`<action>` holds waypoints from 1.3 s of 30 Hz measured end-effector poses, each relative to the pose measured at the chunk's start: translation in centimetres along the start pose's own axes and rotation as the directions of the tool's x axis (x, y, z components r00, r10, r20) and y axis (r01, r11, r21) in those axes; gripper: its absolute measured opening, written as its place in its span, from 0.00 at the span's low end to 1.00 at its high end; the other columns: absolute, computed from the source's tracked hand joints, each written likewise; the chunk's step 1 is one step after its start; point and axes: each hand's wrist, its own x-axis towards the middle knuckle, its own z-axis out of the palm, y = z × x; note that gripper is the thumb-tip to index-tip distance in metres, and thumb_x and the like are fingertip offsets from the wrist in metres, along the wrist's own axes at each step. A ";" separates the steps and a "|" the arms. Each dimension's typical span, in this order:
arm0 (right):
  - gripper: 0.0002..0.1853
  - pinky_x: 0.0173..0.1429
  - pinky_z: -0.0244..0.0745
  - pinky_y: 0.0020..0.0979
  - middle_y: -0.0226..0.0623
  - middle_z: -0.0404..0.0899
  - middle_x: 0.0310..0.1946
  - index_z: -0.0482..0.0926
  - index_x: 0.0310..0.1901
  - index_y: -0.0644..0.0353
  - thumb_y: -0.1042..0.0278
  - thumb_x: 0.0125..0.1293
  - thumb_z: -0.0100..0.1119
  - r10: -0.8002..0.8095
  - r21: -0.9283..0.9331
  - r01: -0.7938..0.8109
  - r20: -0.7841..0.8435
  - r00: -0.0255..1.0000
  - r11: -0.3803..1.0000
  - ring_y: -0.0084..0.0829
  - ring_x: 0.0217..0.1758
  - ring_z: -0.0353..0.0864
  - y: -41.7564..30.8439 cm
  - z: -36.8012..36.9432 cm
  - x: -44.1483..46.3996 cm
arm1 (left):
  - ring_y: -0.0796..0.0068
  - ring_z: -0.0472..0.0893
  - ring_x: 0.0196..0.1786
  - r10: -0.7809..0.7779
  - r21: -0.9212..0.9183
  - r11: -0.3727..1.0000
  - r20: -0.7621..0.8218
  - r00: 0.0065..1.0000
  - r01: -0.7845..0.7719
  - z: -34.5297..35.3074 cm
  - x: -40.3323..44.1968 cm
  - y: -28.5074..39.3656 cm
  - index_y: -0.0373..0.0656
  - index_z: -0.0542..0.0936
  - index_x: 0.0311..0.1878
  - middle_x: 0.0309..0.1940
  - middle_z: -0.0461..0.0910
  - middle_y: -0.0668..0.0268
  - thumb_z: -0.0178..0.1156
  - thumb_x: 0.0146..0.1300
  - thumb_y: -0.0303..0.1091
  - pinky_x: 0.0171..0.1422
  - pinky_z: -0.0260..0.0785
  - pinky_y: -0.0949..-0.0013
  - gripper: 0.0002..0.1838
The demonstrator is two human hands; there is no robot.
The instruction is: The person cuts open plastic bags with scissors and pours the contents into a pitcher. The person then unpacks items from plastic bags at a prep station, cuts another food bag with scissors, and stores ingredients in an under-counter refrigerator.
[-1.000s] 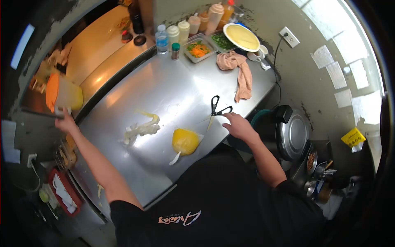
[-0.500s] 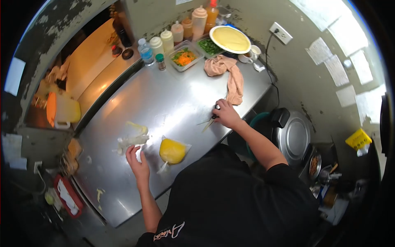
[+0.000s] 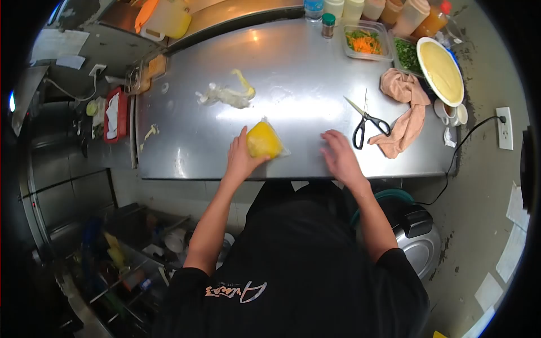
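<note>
My left hand (image 3: 240, 158) is closed around the left side of a clear plastic bag of yellow filling (image 3: 264, 141), thumb along its lower edge. The bag lies on the steel table (image 3: 307, 112) near its front edge. To the right, my right hand (image 3: 341, 159) holds nothing, its fingers apart above the tabletop. Black-handled scissors (image 3: 366, 117) lie just beyond it, blades parted and pointing away from me. Farther back on the left is a crumpled piece of clear plastic (image 3: 225, 97) with yellow residue.
A pinkish cloth (image 3: 414, 104) lies right of the scissors. Behind it stand a white plate with a yellowish round (image 3: 442, 70), a tub of shredded carrot and greens (image 3: 365, 44), and several sauce bottles (image 3: 414, 14). A red basket (image 3: 115, 115) sits at far left.
My right hand has let go of the scissors, which now rest on the table. My left hand has moved from beside the crumpled plastic onto the yellow bag. The view has turned.
</note>
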 end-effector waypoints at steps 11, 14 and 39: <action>0.42 0.63 0.79 0.39 0.53 0.74 0.67 0.61 0.77 0.64 0.48 0.71 0.67 0.094 0.363 -0.308 0.501 0.860 0.880 0.44 0.62 0.81 -4.2 2.8 -1.9 | 0.62 0.78 0.62 -0.084 -0.553 0.809 0.226 0.971 0.199 -0.1 -4.1 2.1 0.37 0.73 0.61 0.57 0.78 0.56 0.81 0.51 0.32 0.65 0.73 0.60 0.35; 0.45 0.65 0.79 0.37 0.53 0.71 0.70 0.53 0.80 0.62 0.53 0.72 0.67 0.088 0.361 -0.403 0.644 0.760 0.841 0.42 0.66 0.79 -7.4 1.7 -3.5 | 0.62 0.76 0.67 -0.017 -0.856 0.444 0.288 0.957 0.265 1.5 -8.7 0.4 0.38 0.62 0.73 0.62 0.77 0.59 0.76 0.58 0.28 0.70 0.72 0.58 0.43; 0.14 0.63 0.74 0.40 0.44 0.67 0.58 0.76 0.40 0.58 0.65 0.58 0.72 0.408 0.221 -0.356 -0.273 0.871 0.908 0.47 0.60 0.74 5.9 6.3 -22.2 | 0.67 0.83 0.45 -0.320 -0.623 0.140 0.707 0.631 0.769 16.3 -29.4 -15.0 0.51 0.74 0.63 0.49 0.81 0.65 0.67 0.67 0.46 0.34 0.78 0.63 0.24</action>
